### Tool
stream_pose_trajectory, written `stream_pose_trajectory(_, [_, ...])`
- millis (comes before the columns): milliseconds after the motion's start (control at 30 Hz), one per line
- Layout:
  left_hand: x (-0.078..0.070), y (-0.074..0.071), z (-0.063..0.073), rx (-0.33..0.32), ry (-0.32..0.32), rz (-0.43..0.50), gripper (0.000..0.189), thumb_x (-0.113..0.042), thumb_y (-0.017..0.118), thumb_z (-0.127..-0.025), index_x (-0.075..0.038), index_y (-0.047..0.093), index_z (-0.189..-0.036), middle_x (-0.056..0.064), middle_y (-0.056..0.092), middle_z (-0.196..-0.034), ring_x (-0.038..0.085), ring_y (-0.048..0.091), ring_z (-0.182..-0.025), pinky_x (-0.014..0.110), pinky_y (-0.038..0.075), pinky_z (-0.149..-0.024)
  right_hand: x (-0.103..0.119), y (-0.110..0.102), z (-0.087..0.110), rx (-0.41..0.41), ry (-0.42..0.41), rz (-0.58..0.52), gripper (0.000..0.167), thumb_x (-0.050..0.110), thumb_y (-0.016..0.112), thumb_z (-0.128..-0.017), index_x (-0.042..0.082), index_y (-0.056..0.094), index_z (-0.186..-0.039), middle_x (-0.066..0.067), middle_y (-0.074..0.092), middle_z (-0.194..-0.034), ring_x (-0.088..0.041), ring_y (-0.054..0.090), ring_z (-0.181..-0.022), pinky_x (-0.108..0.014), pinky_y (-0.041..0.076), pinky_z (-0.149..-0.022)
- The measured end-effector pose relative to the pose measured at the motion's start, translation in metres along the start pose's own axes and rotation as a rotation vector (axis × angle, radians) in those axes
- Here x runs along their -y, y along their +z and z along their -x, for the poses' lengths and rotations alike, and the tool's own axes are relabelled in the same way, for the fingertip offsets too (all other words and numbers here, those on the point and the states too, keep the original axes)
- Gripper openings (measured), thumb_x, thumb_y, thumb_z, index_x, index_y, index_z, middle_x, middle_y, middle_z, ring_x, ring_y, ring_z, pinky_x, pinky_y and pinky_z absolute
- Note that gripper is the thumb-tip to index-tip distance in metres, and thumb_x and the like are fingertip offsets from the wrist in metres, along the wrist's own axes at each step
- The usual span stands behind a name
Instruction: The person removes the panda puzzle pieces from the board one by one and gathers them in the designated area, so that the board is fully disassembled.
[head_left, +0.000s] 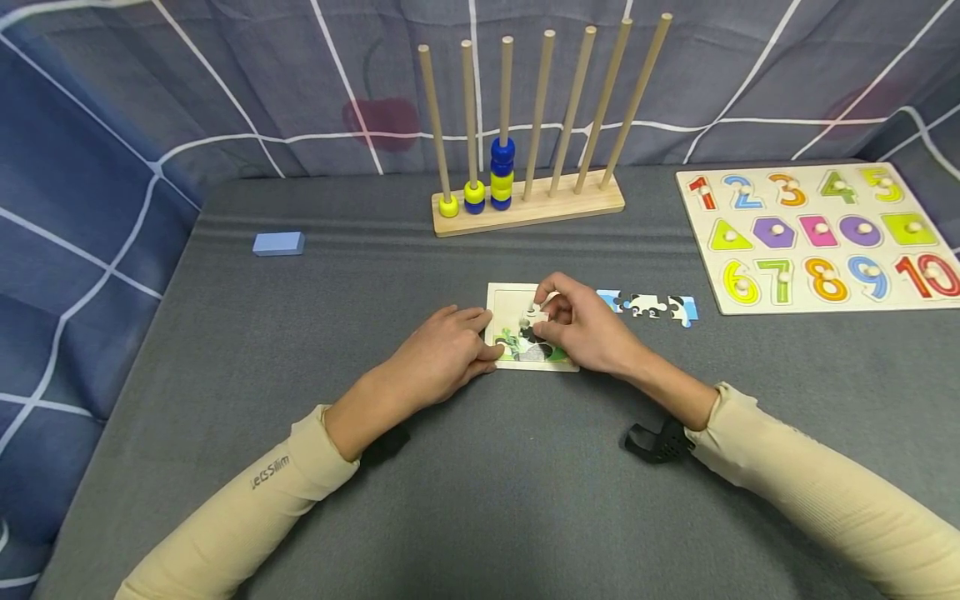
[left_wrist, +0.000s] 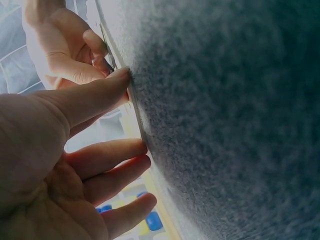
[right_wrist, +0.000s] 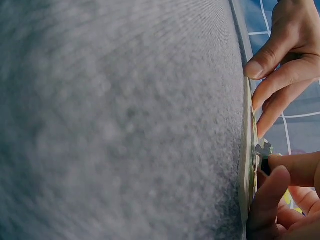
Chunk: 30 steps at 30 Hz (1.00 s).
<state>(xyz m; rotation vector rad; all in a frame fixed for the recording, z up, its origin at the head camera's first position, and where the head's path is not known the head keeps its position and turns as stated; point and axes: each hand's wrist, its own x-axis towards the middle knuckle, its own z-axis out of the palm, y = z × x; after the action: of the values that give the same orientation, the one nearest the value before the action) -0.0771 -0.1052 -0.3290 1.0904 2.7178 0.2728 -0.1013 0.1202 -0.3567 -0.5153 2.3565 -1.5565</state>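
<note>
A small wooden puzzle board (head_left: 512,290) with a panda picture lies flat on the table, its lower part filled with pieces. My left hand (head_left: 442,354) rests at the board's left side, with the thumb at the near-left corner and the fingers extended along the edge. Over the middle of the board, my right hand (head_left: 588,329) pinches a black-and-white puzzle piece (right_wrist: 265,150) between thumb and finger, close to the board surface. Just right of that hand lies a short row of loose puzzle pieces (head_left: 647,305) in blue, white and black.
Behind the board stands a wooden peg rack (head_left: 528,216) with yellow and blue beads on its left pegs. A number and shape board (head_left: 813,206) lies at the right. One blue block (head_left: 278,243) sits at the far left. Patterned cloth (head_left: 262,83) hangs behind the grey table (head_left: 487,500).
</note>
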Motion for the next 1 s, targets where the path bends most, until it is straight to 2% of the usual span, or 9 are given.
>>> stream_pose_trajectory(133, [0.001,0.001,-0.001,0.002,0.005,-0.002,0.024,-0.023,0.068,-0.095,-0.014,0.076,-0.116,0.018,0.055,-0.138,0.032,0.049,-0.131,0.057,0.034,-0.108,0.000,0.000,-0.001,-0.001,0.005,0.008,0.022,-0.007,0.066,-0.088,0.001,0.053,-0.104,-0.009,0.059,-0.076,-0.014,0.050,-0.058,-0.025,0.038,-0.053])
stream_pose_trajectory(400, [0.001,0.002,-0.002,-0.019,0.033,-0.020,0.021,-0.022,0.070,-0.093,-0.016,0.078,-0.112,0.012,0.064,-0.121,0.031,0.054,-0.125,0.058,0.037,-0.105,0.000,-0.002,0.000,0.002,-0.006,-0.039,0.023,-0.007,0.066,-0.089,0.000,0.054,-0.106,-0.009,0.058,-0.076,-0.012,0.048,-0.058,-0.024,0.038,-0.051])
stream_pose_trajectory(700, [0.001,0.001,-0.001,0.007,0.004,-0.015,0.026,-0.024,0.068,-0.095,-0.014,0.075,-0.117,0.017,0.057,-0.136,0.032,0.049,-0.131,0.058,0.034,-0.108,0.006,-0.008,0.009,-0.017,0.010,-0.052,0.023,-0.006,0.067,-0.088,0.001,0.055,-0.106,-0.009,0.057,-0.076,-0.011,0.046,-0.057,-0.024,0.037,-0.051])
stream_pose_trajectory(1000, [0.000,0.001,0.000,-0.005,0.000,-0.007,0.026,-0.024,0.067,-0.095,-0.014,0.075,-0.118,0.018,0.056,-0.137,0.032,0.048,-0.132,0.057,0.033,-0.108,0.007,-0.023,0.029,-0.078,0.036,-0.018,0.024,-0.003,0.069,-0.088,0.000,0.060,-0.110,-0.011,0.056,-0.083,-0.012,0.046,-0.062,-0.024,0.036,-0.053])
